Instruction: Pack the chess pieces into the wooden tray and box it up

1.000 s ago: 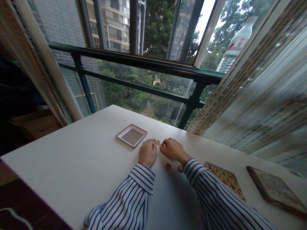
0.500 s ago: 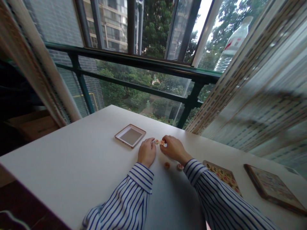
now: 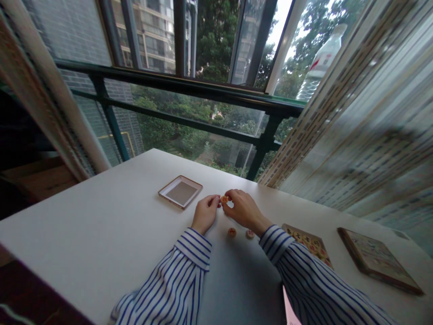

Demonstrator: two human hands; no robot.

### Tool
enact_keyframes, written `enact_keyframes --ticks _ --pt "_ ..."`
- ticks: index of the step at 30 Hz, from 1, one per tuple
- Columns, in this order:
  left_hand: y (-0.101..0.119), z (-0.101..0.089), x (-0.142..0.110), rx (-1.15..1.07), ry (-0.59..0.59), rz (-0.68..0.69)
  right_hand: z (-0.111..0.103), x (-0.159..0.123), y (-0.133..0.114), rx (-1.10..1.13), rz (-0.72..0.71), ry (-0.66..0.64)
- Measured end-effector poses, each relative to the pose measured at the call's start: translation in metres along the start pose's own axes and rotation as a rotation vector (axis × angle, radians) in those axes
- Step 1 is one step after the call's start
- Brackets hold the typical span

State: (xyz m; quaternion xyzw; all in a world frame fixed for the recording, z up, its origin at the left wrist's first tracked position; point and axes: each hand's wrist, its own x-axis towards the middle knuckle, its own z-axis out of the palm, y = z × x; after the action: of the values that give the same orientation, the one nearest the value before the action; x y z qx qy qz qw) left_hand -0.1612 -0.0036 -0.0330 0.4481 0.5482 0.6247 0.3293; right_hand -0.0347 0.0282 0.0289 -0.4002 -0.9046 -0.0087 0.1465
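Between the fingers of my right hand (image 3: 244, 208) is a round xiangqi piece (image 3: 224, 199) with a red mark, held just above the white table (image 3: 101, 225). My left hand (image 3: 205, 213) is closed in a pinch right beside that piece; what its fingertips hold is hidden. Nearer to me two more pieces lie flat, a brownish disc (image 3: 232, 232) and a paler disc with a red mark (image 3: 250, 234). A shallow open box lid (image 3: 181, 192) lies to the left, beyond my left hand.
Partly behind my right sleeve, a box of xiangqi pieces (image 3: 309, 239) sits on the table. Farther right is a flat wooden-looking case (image 3: 379, 259). A pink-screened device (image 3: 290, 309) shows at the bottom. A green railing (image 3: 182, 85) and window run beyond the table.
My right hand has lifted its piece and moved left to meet my left hand. The left fingers have pinched together, and the piece that lay between the hands is now hidden. The view has shifted slightly.
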Motion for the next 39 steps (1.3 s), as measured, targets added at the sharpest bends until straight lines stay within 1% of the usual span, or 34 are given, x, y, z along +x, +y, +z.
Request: enact_keyframes --ticks 4,8,11,17,22,29,35,39 --pt "0.003 0.002 -0.001 -0.147 -0.062 -0.074 0.000 -0.001 0.001 0.050 -0.007 0.012" --pt "0.004 0.002 -0.002 -0.240 -0.070 -0.136 -0.004 -0.003 0.001 0.077 -0.006 0.006" --pt "0.004 0.001 -0.002 -0.279 -0.085 -0.143 -0.007 -0.006 0.001 0.095 0.001 -0.015" --pt "0.009 0.004 -0.005 -0.307 -0.104 -0.167 -0.008 -0.013 0.006 0.130 -0.053 0.014" --pt "0.015 0.007 -0.010 -0.342 -0.136 -0.183 -0.012 -0.019 0.007 0.154 -0.040 0.009" --pt "0.025 0.010 -0.016 -0.356 -0.243 -0.162 -0.019 -0.028 0.011 0.210 -0.067 0.019" --pt "0.025 0.011 -0.018 -0.367 -0.213 -0.188 -0.022 -0.035 0.012 0.279 -0.104 0.007" --pt "0.025 0.012 -0.020 -0.361 -0.202 -0.185 -0.025 -0.040 0.012 0.297 -0.114 0.029"
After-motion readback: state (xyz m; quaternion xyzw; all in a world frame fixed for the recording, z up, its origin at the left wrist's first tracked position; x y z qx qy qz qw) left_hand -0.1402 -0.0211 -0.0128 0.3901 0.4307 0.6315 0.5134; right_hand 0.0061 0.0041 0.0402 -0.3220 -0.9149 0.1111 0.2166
